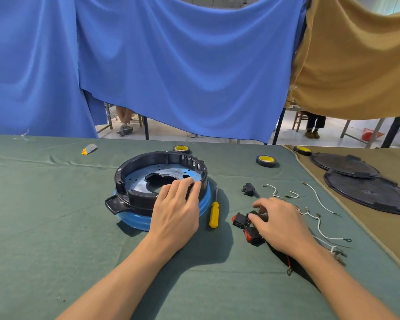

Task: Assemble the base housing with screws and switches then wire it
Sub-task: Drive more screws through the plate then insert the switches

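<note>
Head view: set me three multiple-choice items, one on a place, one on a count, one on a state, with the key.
1. Where does the yellow-handled screwdriver lie?
A. between the base housing and the switches
B. inside the housing
C. on the brown cloth

2. How many tape rolls show?
A. one
B. three
C. five

3. What is the right hand doing?
A. lying flat
B. holding the screwdriver
C. pinching one of the switches

Key: 1 A, it lies beside the housing, with the switches on its other side. 2 B, three yellow-cored rolls sit along the far side. 3 C, its fingertips close on a black switch.
</note>
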Motion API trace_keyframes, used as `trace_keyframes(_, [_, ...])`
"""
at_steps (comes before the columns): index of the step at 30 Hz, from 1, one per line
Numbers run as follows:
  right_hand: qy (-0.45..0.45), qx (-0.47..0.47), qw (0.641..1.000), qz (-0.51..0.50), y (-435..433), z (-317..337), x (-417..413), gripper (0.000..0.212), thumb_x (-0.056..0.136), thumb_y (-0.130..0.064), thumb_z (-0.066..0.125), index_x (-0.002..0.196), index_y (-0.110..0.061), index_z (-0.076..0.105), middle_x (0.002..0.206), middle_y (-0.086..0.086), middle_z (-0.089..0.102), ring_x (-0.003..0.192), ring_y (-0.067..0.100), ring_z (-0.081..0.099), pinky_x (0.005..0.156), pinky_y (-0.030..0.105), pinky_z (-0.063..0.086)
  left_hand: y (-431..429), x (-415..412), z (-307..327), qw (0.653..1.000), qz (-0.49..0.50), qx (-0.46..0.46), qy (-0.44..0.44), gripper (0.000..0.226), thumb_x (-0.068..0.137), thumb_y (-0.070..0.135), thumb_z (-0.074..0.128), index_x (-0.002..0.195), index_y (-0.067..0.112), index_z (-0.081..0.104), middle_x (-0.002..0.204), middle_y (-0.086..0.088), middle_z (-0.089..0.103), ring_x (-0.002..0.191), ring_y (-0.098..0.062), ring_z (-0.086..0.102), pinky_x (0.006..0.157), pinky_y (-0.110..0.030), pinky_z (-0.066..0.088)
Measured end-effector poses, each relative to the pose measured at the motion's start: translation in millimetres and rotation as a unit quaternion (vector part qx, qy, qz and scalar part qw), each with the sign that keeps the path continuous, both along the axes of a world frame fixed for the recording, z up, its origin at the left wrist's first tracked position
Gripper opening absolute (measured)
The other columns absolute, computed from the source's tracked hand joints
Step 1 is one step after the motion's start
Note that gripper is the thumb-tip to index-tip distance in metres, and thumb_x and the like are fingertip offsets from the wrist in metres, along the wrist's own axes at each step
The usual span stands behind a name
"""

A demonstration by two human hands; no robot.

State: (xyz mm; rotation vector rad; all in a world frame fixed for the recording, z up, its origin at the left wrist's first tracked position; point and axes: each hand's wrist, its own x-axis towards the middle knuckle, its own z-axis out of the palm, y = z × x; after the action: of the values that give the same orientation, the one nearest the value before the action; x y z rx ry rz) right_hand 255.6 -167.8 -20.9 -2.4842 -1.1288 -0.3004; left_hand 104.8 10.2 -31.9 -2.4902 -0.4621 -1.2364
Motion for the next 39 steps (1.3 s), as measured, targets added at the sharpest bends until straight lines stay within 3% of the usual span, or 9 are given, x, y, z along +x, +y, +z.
trace_keyframes(6, [0.02, 0.124, 0.991, 0.05, 2, 2, -8, 0.026, 0.084, -0.018, 0.073, 0.11, -0.017, 0.069, 0.095, -0.006, 0.053, 0.083, 0.012, 0.053, 0.076, 0.023, 0.037, -2, -4, 4, 0.998, 0.057, -0.016, 0.038, 0.039, 0.078, 0.025, 0.079, 0.108, 0.002, 0.07, 0.09, -0.008, 0.067, 0.078, -0.027, 0.063, 0.068, -0.037, 0.048])
trace_keyframes(12, [0.088, 0.253, 0.963, 0.04, 2, 13, -18, 0.026, 0.082, -0.018, 0.075, 0.108, -0.018, 0.072, 0.094, -0.004, 0.061, 0.083, 0.001, 0.059, 0.073, 0.01, 0.043, -1, -8, 9, 0.997, 0.036, -0.045, 0.058, 0.038, 0.07, 0.024, 0.086, 0.099, 0.003, 0.072, 0.08, -0.006, 0.067, 0.072, -0.027, 0.063, 0.064, -0.038, 0.05])
trace_keyframes(15, [0.171, 0.275, 0.945, 0.043, 2, 15, -21, 0.02, 0.082, -0.017, 0.075, 0.102, -0.02, 0.073, 0.096, -0.004, 0.064, 0.086, 0.008, 0.063, 0.075, 0.025, 0.053, 5, -19, 10, 0.996, 0.004, -0.068, 0.053, 0.041, 0.07, 0.021, 0.087, 0.103, 0.003, 0.071, 0.086, -0.007, 0.069, 0.077, -0.028, 0.065, 0.069, -0.039, 0.052])
trace_keyframes(18, [0.25, 0.308, 0.916, 0.062, 3, 15, -23, 0.017, 0.08, -0.009, 0.076, 0.092, -0.02, 0.072, 0.089, -0.006, 0.071, 0.079, 0.005, 0.067, 0.067, 0.011, 0.049, 19, -35, 9, 0.996, -0.032, -0.067, 0.04, 0.039, 0.073, 0.019, 0.085, 0.106, 0.004, 0.07, 0.094, -0.005, 0.069, 0.086, -0.029, 0.066, 0.081, -0.038, 0.046])
trace_keyframes(21, [0.292, 0.33, 0.894, 0.085, 4, 14, -25, 0.017, 0.079, -0.002, 0.076, 0.088, -0.016, 0.07, 0.082, -0.004, 0.073, 0.075, 0.007, 0.068, 0.069, 0.014, 0.053, 41, -56, 8, 0.994, -0.057, -0.072, 0.051, 0.032, 0.085, 0.024, 0.072, 0.111, 0.006, 0.066, 0.1, -0.003, 0.067, 0.096, -0.029, 0.064, 0.088, -0.033, 0.034])
trace_keyframes(24, [0.292, 0.331, 0.893, 0.086, 6, 14, -27, 0.017, 0.08, -0.001, 0.074, 0.088, -0.014, 0.069, 0.084, 0.0, 0.073, 0.075, 0.008, 0.069, 0.065, 0.012, 0.052, 48, -69, 11, 0.993, -0.044, -0.08, 0.076, 0.039, 0.089, 0.037, 0.049, 0.111, 0.009, 0.065, 0.102, 0.0, 0.066, 0.101, -0.026, 0.062, 0.091, -0.034, 0.033])
trace_keyframes(28, [0.273, 0.328, 0.901, 0.077, 10, 12, -31, 0.015, 0.082, -0.005, 0.072, 0.086, -0.018, 0.067, 0.088, -0.003, 0.07, 0.081, 0.012, 0.067, 0.062, 0.013, 0.05, 26, -46, 25, 0.996, 0.008, -0.08, 0.04, 0.027, 0.09, 0.032, 0.06, 0.098, 0.008, 0.067, 0.095, -0.004, 0.067, 0.092, -0.029, 0.063, 0.083, -0.039, 0.042])
trace_keyframes(32, [0.245, 0.309, 0.917, 0.056, 10, 9, -33, 0.013, 0.085, -0.01, 0.07, 0.09, -0.022, 0.066, 0.088, -0.004, 0.069, 0.084, 0.016, 0.068, 0.077, 0.037, 0.056, 0, 3, 43, 0.986, 0.083, -0.123, 0.072, 0.036, 0.097, 0.043, 0.048, 0.107, 0.011, 0.059, 0.104, -0.005, 0.062, 0.099, -0.029, 0.056, 0.083, -0.039, 0.037])
trace_keyframes(39, [0.207, 0.292, 0.932, 0.063, 8, 6, -33, 0.018, 0.088, -0.01, 0.066, 0.096, -0.025, 0.072, 0.09, -0.009, 0.068, 0.083, 0.011, 0.067, 0.079, 0.034, 0.056, 5, 45, 40, 0.957, 0.158, -0.199, 0.142, 0.032, 0.099, 0.037, 0.047, 0.111, 0.011, 0.061, 0.113, -0.007, 0.062, 0.11, -0.028, 0.053, 0.082, -0.037, 0.034])
